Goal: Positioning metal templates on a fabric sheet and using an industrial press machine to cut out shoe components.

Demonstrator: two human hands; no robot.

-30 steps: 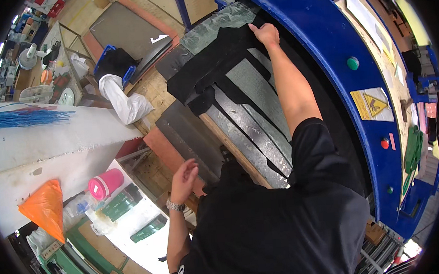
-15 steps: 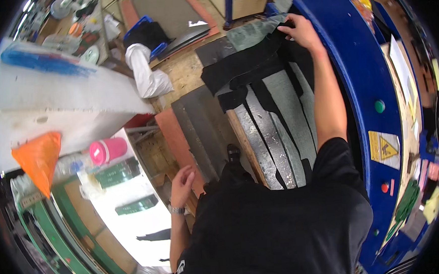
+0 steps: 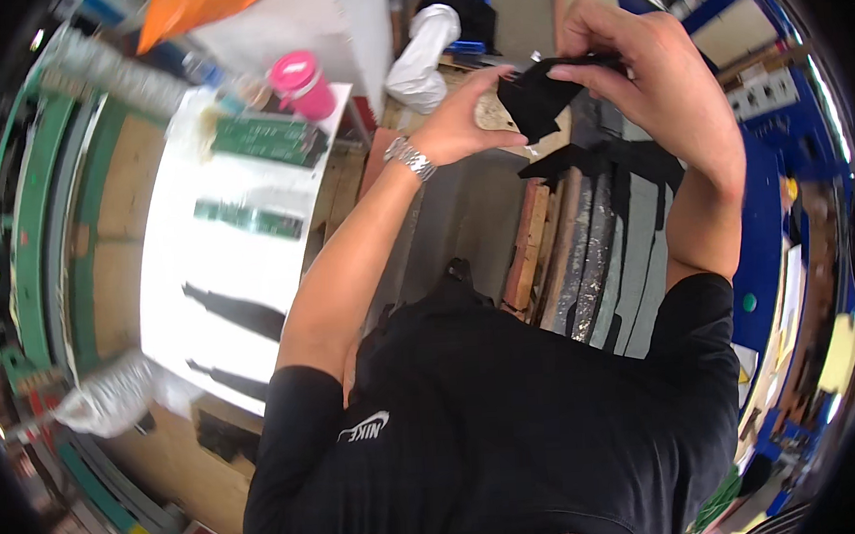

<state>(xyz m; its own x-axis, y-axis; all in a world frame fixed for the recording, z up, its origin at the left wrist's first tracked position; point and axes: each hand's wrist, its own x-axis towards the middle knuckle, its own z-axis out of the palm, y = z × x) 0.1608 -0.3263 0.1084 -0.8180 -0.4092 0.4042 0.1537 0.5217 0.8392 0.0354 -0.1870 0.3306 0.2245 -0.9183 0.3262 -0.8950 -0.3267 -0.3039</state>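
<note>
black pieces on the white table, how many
2: the upper black piece, below the green blocks, and the lower black piece, near the bottom edge of the white table. The left arm may hide more.

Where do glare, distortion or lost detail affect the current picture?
Head view: glare washes out the white tabletop; head view: fisheye curves the green machine frame at left; head view: the black piece in the right hand shows little detail.

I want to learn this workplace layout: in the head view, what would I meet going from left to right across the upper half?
Green machine frame, orange bag, pink cup, left hand, black piece, right hand.
</note>
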